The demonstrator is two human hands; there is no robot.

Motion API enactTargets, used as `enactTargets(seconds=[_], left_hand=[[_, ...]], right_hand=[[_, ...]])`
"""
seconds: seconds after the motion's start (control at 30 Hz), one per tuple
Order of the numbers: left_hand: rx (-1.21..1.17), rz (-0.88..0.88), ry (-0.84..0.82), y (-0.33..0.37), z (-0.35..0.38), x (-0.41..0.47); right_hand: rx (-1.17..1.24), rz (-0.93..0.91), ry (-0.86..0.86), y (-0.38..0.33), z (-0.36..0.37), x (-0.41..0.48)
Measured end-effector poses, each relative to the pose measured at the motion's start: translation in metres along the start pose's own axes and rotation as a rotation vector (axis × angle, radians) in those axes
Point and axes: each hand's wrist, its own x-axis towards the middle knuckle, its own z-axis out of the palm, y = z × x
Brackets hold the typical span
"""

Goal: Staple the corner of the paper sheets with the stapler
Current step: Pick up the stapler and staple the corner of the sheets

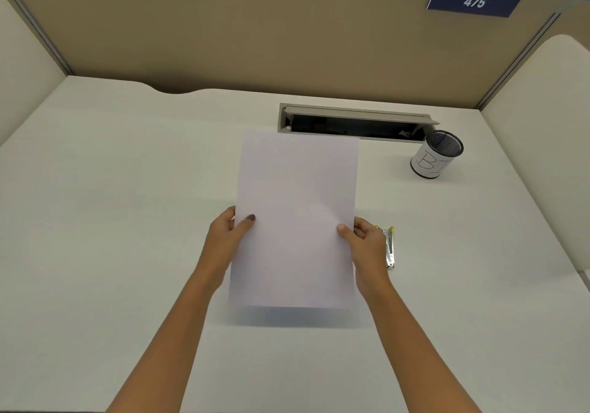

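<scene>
Paper sheets [297, 218] are held above the surface [127, 189], left hand [228, 237] and right hand [367, 243] each pinching a side edge. Stapler [389, 248], seemingly lying flat, sits just beside the right hand.

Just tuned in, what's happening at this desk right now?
A person holds the paper sheets above the desk, left hand on the left edge, right hand on the right. The stapler lies untouched on the desk just right of the right hand. A mesh cup stands farther back. Nothing is stapled yet.
</scene>
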Motion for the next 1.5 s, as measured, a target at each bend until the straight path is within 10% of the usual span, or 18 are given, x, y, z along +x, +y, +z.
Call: enactTargets(seconds=[0.33,0.63,0.97,1.3,1.5], left_hand=[[-0.110,-0.112,-0.222,-0.028,-0.009,-0.006],[-0.130,-0.098,-0.115,-0.041,-0.014,0.002],[-0.217,-0.118,-0.047,-0.047,-0.014,0.005],[-0.220,-0.093,-0.027,-0.045,-0.019,0.013],[-0.221,-0.084,-0.042,-0.042,-0.024,0.015]], right_hand=[[-0.148,-0.012,-0.035,-0.003,-0.012,0.010],[-0.535,-0.192,0.518,0.023,-0.050,0.039],[-0.962,-0.170,0.396,0.056,-0.057,0.055],[0.155,0.290,-0.096,0.022,-0.056,0.039],[0.200,0.385,-0.369,0.009,-0.064,0.022]])
